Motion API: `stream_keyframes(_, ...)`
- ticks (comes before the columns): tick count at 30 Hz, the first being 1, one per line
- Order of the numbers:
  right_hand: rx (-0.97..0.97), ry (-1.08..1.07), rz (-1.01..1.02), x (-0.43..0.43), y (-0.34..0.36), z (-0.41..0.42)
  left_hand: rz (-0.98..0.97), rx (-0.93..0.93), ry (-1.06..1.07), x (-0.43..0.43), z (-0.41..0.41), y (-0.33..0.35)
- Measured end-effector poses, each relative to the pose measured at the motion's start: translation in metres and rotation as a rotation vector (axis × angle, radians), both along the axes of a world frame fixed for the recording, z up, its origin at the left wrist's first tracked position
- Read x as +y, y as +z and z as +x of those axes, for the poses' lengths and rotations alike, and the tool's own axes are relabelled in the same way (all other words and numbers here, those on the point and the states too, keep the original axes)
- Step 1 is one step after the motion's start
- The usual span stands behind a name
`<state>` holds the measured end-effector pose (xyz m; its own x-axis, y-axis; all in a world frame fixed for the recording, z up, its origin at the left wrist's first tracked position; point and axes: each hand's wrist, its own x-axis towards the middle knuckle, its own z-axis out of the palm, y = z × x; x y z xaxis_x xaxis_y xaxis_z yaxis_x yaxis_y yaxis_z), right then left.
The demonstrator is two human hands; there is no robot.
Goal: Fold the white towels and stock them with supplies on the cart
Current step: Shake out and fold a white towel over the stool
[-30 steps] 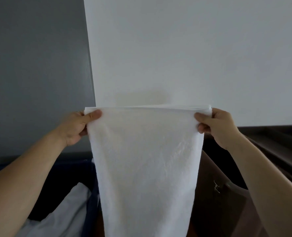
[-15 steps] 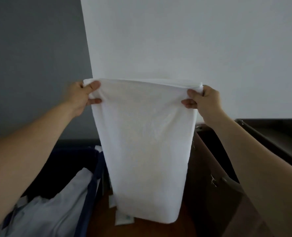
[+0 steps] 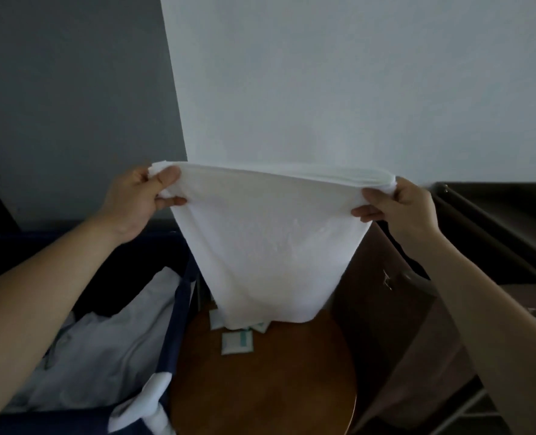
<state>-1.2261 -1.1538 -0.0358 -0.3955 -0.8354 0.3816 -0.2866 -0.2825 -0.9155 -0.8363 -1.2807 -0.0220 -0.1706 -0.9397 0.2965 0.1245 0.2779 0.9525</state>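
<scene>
Lowered toward the desk, the white towel hangs part-folded; left hand and right hand pinch its top corners. Final folds and stocking apparently remain.

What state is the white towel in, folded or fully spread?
Folded. The white towel hangs with several stacked edges along its top; the left hand and right hand pinch its upper corners.
</scene>
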Motion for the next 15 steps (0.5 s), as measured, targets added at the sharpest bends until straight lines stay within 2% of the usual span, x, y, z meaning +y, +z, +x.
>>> stream_keyframes(4,0.016,-0.017,0.093,0.047,-0.056,0.018,0.116,-0.009,-0.074,0.046,0.028,-0.057)
stream_keyframes(11,-0.172,-0.053,0.464,0.098,-0.182,0.052,0.408,-0.159,-0.09,0.101,0.044,-0.19)
stream_keyframes(15,-0.173,-0.077,0.639,0.122,-0.232,0.055,0.513,-0.3,-0.116,0.124,0.045,-0.235)
